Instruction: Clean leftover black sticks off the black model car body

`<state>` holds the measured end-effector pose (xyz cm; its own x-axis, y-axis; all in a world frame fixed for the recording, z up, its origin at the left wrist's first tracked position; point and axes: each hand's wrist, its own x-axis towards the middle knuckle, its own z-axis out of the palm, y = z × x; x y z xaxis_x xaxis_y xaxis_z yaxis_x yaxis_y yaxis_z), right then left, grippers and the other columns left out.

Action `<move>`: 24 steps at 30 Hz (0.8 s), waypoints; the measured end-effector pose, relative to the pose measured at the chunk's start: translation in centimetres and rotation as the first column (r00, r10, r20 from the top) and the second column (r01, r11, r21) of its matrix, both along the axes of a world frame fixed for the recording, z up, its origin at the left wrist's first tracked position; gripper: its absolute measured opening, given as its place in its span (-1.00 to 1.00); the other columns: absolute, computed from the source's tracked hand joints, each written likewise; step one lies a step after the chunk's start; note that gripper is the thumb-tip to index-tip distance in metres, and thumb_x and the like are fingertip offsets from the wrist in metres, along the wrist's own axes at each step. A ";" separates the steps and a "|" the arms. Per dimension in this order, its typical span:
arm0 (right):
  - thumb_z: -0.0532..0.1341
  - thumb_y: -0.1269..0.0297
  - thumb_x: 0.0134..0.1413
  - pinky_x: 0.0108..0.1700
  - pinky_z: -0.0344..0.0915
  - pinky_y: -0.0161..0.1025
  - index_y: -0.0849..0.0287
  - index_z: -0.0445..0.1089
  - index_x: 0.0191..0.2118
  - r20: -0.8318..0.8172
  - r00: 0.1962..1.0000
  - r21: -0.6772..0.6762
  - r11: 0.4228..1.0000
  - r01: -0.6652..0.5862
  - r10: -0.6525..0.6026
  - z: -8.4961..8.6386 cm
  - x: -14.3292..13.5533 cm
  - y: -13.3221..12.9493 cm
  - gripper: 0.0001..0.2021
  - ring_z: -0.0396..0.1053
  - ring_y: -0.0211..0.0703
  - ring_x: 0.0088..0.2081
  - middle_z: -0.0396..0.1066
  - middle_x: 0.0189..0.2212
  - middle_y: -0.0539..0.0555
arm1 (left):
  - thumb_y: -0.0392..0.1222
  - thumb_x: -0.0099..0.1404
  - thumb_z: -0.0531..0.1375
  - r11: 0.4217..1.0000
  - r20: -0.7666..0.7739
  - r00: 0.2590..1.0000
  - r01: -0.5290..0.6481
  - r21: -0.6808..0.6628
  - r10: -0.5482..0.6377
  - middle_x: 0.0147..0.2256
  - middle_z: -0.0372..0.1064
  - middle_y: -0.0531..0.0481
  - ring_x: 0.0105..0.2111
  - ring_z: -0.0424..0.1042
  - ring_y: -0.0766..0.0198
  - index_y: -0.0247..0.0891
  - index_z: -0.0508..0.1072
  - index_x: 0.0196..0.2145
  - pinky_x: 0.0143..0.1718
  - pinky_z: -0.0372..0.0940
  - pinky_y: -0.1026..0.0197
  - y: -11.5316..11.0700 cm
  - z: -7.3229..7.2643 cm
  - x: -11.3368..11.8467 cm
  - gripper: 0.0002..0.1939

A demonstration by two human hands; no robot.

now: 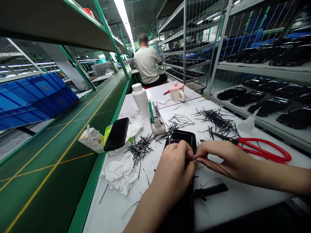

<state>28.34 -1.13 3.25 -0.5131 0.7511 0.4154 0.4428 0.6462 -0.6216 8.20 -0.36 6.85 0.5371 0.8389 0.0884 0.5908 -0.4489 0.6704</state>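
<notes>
A glossy black model car body (182,135) lies on the white table in front of me. My left hand (175,163) is closed over its right side, covering much of it, with thumb and forefinger drawn together at the edge. My right hand (217,155) pinches the end of a thin black strip (220,167), which runs back under the palm. The fingertips of both hands meet at the car's side, and the exact contact point is too small to make out. Red-handled pliers (263,149) lie just beyond my right wrist. Below that hand rests a flat black piece (212,191).
Loose black strips (216,119) form piles on the table (116,216). Further back are a white bottle (141,100), a lidded mug (177,92), a phone (117,134) and crumpled tissue (120,173). A green conveyor (60,155) runs left; racks of model cars (262,69) stand right. A person (147,64) sits ahead.
</notes>
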 end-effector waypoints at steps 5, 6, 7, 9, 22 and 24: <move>0.12 0.37 0.30 -0.30 0.29 -0.25 0.17 0.40 -0.24 0.044 0.997 0.030 0.998 -0.063 0.062 0.4 0.5 -0.2 -0.89 0.41 -0.16 -0.35 0.47 -0.39 0.11 | -0.42 0.18 0.11 0.999 -0.026 0.999 0.042 0.015 -0.042 -0.21 0.37 0.00 -0.14 0.34 0.11 -0.16 0.24 -0.28 -0.09 0.24 0.12 0.0 -0.1 -0.1 -0.80; 0.13 0.38 0.29 -0.30 0.30 -0.24 0.16 0.41 -0.24 0.030 0.997 0.018 0.998 -0.067 0.066 0.5 0.6 -0.2 -0.88 0.41 -0.15 -0.35 0.49 -0.38 0.12 | -0.43 0.17 0.11 0.999 -0.038 0.998 0.045 0.026 -0.044 -0.19 0.35 -0.02 -0.12 0.33 0.10 -0.16 0.25 -0.26 -0.07 0.24 0.10 0.1 -0.2 -0.1 -0.77; 0.14 0.38 0.28 -0.29 0.31 -0.24 0.16 0.43 -0.24 0.014 0.997 0.002 0.997 -0.071 0.071 0.6 0.7 -0.3 -0.88 0.42 -0.15 -0.34 0.49 -0.37 0.12 | -0.44 0.15 0.11 0.998 -0.045 0.998 0.046 0.037 -0.044 -0.18 0.34 -0.03 -0.11 0.32 0.10 -0.17 0.24 -0.24 -0.06 0.24 0.09 0.1 -0.3 -0.1 -0.75; 0.16 0.39 0.27 -0.28 0.33 -0.26 0.16 0.46 -0.24 -0.016 0.996 -0.043 0.995 -0.093 0.092 0.9 0.7 -0.4 -0.88 0.43 -0.16 -0.33 0.50 -0.36 0.11 | -0.45 0.14 0.10 0.998 -0.047 0.998 0.049 0.047 -0.047 -0.17 0.32 -0.05 -0.09 0.30 0.09 -0.18 0.23 -0.23 -0.04 0.24 0.08 0.2 -0.4 0.0 -0.74; 0.19 0.37 0.28 -0.26 0.33 -0.36 0.21 0.55 -0.17 0.007 0.937 -0.136 0.929 -0.345 0.349 -0.2 1.1 1.6 -0.83 0.44 -0.24 -0.33 0.52 -0.37 0.10 | -0.46 0.19 0.11 0.994 0.112 0.991 0.077 -0.082 -0.068 -0.01 0.36 0.01 0.06 0.31 0.20 -0.15 0.28 -0.22 0.10 0.17 0.16 0.6 1.4 -1.9 -0.74; 0.18 0.36 0.29 -0.28 0.32 -0.35 0.22 0.56 -0.17 0.000 0.937 -0.101 0.932 -0.349 0.350 -1.0 0.8 1.9 -0.81 0.44 -0.23 -0.34 0.53 -0.39 0.10 | -0.46 0.20 0.10 0.995 0.125 0.992 0.041 -0.089 -0.030 -0.01 0.38 0.02 0.05 0.33 0.20 -0.15 0.28 -0.23 0.10 0.17 0.15 0.9 1.4 -2.2 -0.75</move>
